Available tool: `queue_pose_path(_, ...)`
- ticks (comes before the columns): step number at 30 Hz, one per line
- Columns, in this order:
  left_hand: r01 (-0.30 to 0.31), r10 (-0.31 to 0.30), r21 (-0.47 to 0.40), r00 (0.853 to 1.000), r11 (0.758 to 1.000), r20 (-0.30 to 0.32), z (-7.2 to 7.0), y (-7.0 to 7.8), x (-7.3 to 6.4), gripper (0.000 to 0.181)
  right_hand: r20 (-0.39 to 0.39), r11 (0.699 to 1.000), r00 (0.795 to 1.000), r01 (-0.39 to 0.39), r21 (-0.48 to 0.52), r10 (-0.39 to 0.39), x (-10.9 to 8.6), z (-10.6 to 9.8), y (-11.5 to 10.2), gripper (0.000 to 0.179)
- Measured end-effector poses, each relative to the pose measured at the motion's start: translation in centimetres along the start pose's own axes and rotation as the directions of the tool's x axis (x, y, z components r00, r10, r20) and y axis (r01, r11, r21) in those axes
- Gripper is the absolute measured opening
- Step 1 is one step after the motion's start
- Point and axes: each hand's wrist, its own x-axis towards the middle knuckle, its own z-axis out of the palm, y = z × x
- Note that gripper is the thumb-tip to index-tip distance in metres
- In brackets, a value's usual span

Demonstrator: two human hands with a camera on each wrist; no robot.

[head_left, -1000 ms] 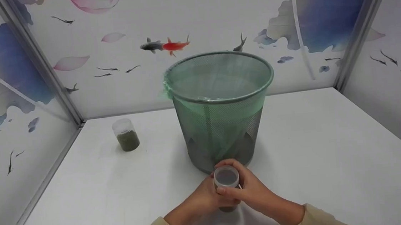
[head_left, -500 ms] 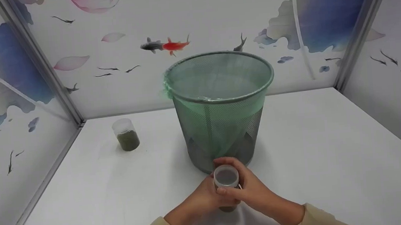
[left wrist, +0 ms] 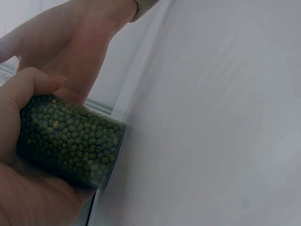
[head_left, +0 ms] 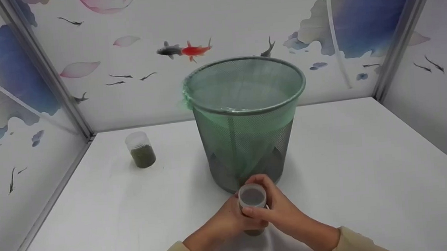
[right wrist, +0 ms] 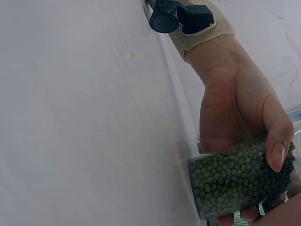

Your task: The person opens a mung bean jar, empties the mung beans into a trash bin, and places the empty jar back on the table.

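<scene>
A clear jar of small green beans, which look like mung beans, stands upright at the table's front middle. My left hand grips its body, with the thumb across the side in the right wrist view. My right hand curls thumb and fingers round the jar's translucent lid. In the left wrist view the beans show through the wall, between my left hand and the right palm. Part of the lid's rim is hidden by the fingers.
Just behind my hands stands a mesh wastebasket lined with a green bag. Another clear jar, partly filled with something dark green, sits at the back left. Printed panels wall in the white table.
My right hand's fingers have shifted slightly round the far side of the lid. My left hand and the jar keep nearly the same place.
</scene>
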Motion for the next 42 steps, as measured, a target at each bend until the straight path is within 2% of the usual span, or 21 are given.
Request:
queue_pose_path(7, 0.017, -0.017, 0.018, 1.0, 1.0, -0.009, 0.1, 0.25, -0.06, 0.059, -0.001, 1.0, 1.0, 0.005, -0.01, -0.005, -0.04, 0.04, -0.1, 0.064)
queue_pose_path(12, 0.012, -0.012, 0.002, 1.0, 1.0, -0.015, 0.15, 0.18, -0.03, 0.064, 0.015, 1.0, 1.0, 0.02, -0.023, -0.02, -0.06, -0.02, -0.11, 0.059)
queue_pose_path(24, -0.005, 0.006, 0.034, 1.0, 0.999, -0.014, 0.01, 0.18, -0.02, 0.064, 0.021, 0.999, 1.0, 0.009, -0.044, -0.009, 0.01, -0.09, -0.17, 0.054)
queue_pose_path(35, -0.001, 0.001, 0.019, 1.0, 1.0, -0.013, 0.17, 0.34, -0.21, 0.068, 0.032, 0.999, 0.999, 0.034, -0.025, -0.033, -0.1, -0.13, 0.15, 0.07)
queue_pose_path(42, 0.003, -0.003, -0.017, 1.0, 1.0, 0.008, 0.15, 0.27, -0.18, 0.062, 0.01, 1.0, 1.0, 0.019, -0.005, -0.019, -0.12, -0.06, 0.2, 0.066)
